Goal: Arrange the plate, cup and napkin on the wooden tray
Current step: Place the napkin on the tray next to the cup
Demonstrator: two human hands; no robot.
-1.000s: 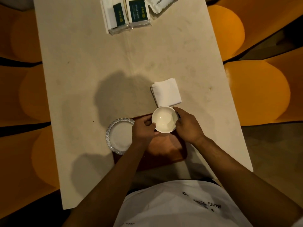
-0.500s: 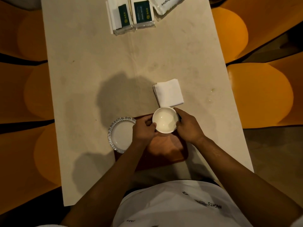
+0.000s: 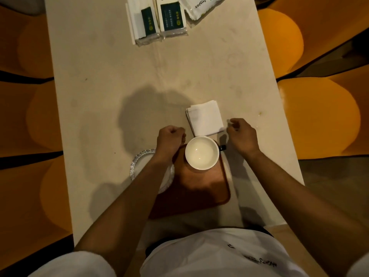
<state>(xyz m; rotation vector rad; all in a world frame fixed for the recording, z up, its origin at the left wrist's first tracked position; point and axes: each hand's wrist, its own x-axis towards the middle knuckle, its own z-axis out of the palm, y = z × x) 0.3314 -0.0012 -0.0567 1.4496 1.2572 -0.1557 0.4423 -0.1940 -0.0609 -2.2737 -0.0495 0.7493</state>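
Observation:
A white cup [image 3: 201, 152] with a dark handle stands on the far end of the brown wooden tray [image 3: 207, 186]. My left hand [image 3: 169, 139] hovers just left of the cup, fingers curled, holding nothing. My right hand [image 3: 242, 135] hangs to the right of the cup, fingers loosely curled and empty, next to the folded white napkin [image 3: 205, 117] that lies on the table beyond the tray. A white plate [image 3: 139, 162] with a patterned rim lies on the table left of the tray, partly hidden by my left forearm.
The beige table [image 3: 99, 96] is long and narrow. Several packs of napkins [image 3: 157, 19] lie at its far end. Orange seats [image 3: 319, 116] stand on both sides of the table.
Both hands have let go of the cup and moved outward and away from it. The cup now stands free on the tray.

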